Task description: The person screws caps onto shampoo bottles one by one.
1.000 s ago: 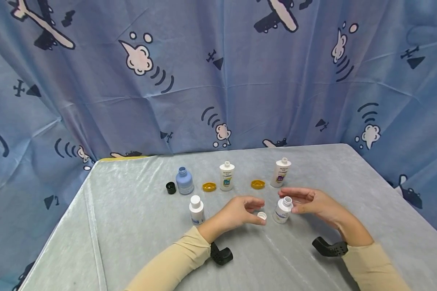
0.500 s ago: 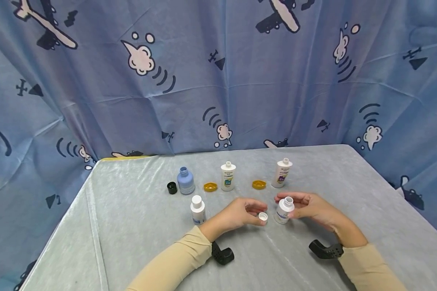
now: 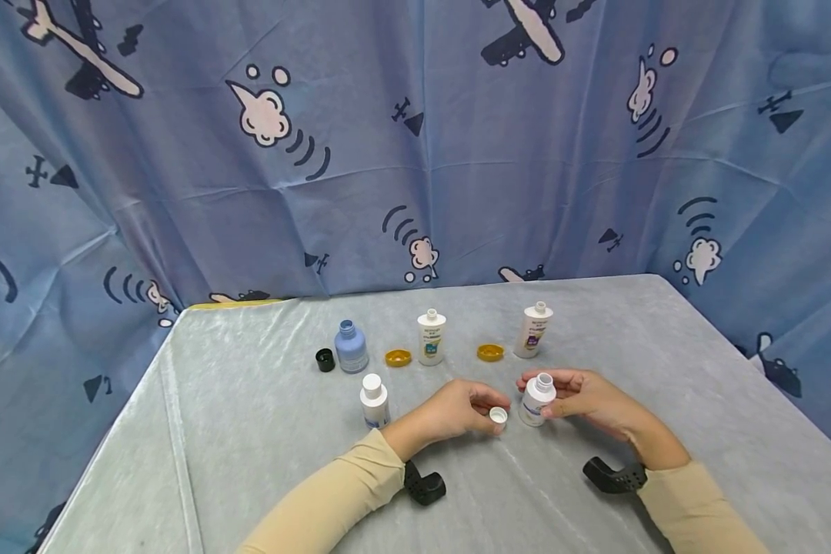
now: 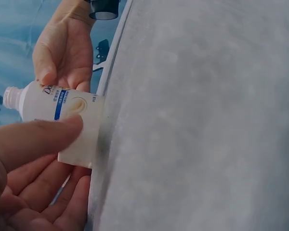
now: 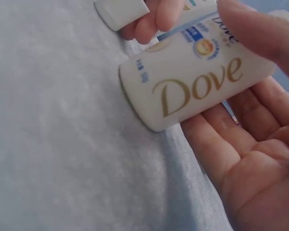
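Observation:
A small white Dove bottle [image 3: 535, 403] stands uncapped on the table, its neck bare. My right hand [image 3: 594, 400] holds it, thumb on the near side and fingers behind; the right wrist view shows the gold lettering on the bottle [image 5: 197, 86]. Just left of it, my left hand [image 3: 452, 412] pinches a white cap [image 3: 498, 416] between thumb and fingers, its hollow side turned up. Cap and bottle are a small gap apart. In the left wrist view my left thumb [image 4: 43, 139] overlaps part of the bottle.
A capped white bottle [image 3: 375, 402] stands left of my left hand. Behind are an open blue bottle [image 3: 351, 350], a black cap [image 3: 325, 359], two open white bottles [image 3: 431, 338] and two yellow caps [image 3: 398, 358]. A patterned curtain [image 3: 360, 154] hangs beyond the grey-covered table [image 3: 263, 431].
My right hand has moved left and closed round the bottle with thumb and fingers. The left fingers have drawn in on the white cap. The other bottles and caps stay put.

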### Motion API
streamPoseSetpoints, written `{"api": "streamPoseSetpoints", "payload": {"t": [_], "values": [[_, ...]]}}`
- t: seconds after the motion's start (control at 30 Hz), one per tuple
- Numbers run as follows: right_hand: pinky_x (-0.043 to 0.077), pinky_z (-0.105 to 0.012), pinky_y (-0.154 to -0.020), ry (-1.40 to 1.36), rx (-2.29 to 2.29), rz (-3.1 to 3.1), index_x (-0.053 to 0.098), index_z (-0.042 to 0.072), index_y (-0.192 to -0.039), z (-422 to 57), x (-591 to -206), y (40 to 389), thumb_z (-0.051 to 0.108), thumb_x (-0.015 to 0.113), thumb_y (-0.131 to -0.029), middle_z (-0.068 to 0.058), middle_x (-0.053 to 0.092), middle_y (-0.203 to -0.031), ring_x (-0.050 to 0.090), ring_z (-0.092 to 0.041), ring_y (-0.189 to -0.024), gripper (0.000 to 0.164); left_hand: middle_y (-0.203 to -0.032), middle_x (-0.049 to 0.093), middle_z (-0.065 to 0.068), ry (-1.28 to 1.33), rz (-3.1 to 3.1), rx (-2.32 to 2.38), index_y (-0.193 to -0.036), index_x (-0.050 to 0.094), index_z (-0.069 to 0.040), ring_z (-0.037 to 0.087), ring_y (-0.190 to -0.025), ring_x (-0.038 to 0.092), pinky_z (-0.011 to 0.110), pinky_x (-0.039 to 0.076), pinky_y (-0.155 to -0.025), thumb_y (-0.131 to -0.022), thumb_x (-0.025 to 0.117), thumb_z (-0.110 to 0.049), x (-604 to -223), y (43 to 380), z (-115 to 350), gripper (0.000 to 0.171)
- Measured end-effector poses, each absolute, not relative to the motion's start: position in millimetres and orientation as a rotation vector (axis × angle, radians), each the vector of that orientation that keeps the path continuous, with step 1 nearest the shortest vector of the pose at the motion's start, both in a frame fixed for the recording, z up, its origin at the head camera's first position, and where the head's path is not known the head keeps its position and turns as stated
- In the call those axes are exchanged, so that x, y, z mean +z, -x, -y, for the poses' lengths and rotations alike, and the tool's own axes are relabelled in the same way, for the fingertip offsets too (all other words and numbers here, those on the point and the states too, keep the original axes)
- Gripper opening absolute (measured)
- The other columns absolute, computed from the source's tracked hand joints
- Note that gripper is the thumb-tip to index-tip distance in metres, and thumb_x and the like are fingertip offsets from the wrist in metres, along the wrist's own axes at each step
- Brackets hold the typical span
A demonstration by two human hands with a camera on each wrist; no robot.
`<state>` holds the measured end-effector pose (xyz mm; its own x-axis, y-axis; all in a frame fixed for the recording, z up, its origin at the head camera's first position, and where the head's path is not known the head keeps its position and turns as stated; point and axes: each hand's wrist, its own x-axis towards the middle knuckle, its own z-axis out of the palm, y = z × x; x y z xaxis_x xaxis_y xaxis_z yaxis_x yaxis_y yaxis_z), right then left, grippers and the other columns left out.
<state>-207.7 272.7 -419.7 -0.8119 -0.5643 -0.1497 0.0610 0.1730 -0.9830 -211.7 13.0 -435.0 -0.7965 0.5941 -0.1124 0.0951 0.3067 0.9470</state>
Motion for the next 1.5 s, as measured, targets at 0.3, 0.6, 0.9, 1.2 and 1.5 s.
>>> {"api": "streamPoseSetpoints", "payload": {"t": [0.3, 0.6, 0.9, 1.2, 1.5], "values": [[0.054, -0.019, -0.092, 0.467, -1.693, -1.953, 0.047, -0.011, -0.14, -271.8, -421.0, 208.0, 0.0, 0.068, -0.09, 0.013, 0.069, -0.123, 0.064, -0.001, -0.113, 0.055, -0.108, 0.076, 0.008, -0.592, -2.185, 1.461, -0.11, 0.075, -0.004, 0.001, -0.089, 0.063, 0.013, 0.05, -0.078, -0.076, 0.081, 0.005, -435.2, 212.0, -14.5, 0.036], [0.053, -0.019, -0.092, 0.468, -1.701, -1.95, 0.051, -0.006, -0.138, -272.0, -423.4, 208.9, 0.001, 0.068, -0.091, 0.012, 0.07, -0.123, 0.064, -0.001, -0.113, 0.051, -0.099, 0.077, 0.008, -0.593, -2.198, 1.458, -0.101, 0.077, -0.004, -0.001, -0.08, 0.059, 0.012, 0.047, -0.071, -0.074, 0.082, 0.003, -436.4, 213.5, -16.3, 0.029], [0.052, -0.017, -0.094, 0.451, -1.699, -1.98, 0.039, -0.016, -0.142, -270.9, -426.2, 209.7, 0.003, 0.067, -0.091, 0.008, 0.069, -0.125, 0.063, 0.001, -0.114, 0.061, -0.1, 0.077, 0.007, -0.595, -2.179, 1.506, -0.103, 0.076, -0.006, -0.002, -0.083, 0.061, 0.014, 0.049, -0.076, -0.077, 0.082, -0.002, -433.3, 212.3, -10.8, 0.028], [0.052, -0.018, -0.092, 0.432, -1.646, -2.054, 0.041, -0.016, -0.141, -264.0, -419.4, 209.0, 0.007, 0.069, -0.091, 0.004, 0.07, -0.125, 0.065, 0.0, -0.111, 0.062, -0.102, 0.076, 0.008, -0.555, -2.198, 1.587, -0.109, 0.076, -0.009, 0.001, -0.083, 0.065, 0.016, 0.048, -0.071, -0.079, 0.082, -0.007, -418.0, 209.3, 7.8, 0.031], [0.054, -0.021, -0.089, 0.477, -1.656, -2.132, 0.045, -0.015, -0.14, -240.8, -397.5, 201.9, 0.01, 0.071, -0.09, 0.012, 0.072, -0.117, 0.066, -0.001, -0.107, 0.061, -0.112, 0.074, 0.012, -0.483, -2.205, 1.783, -0.116, 0.069, -0.004, 0.014, -0.102, 0.07, 0.02, 0.056, -0.082, -0.082, 0.079, -0.006, -396.6, 199.7, 17.9, 0.036]]}}
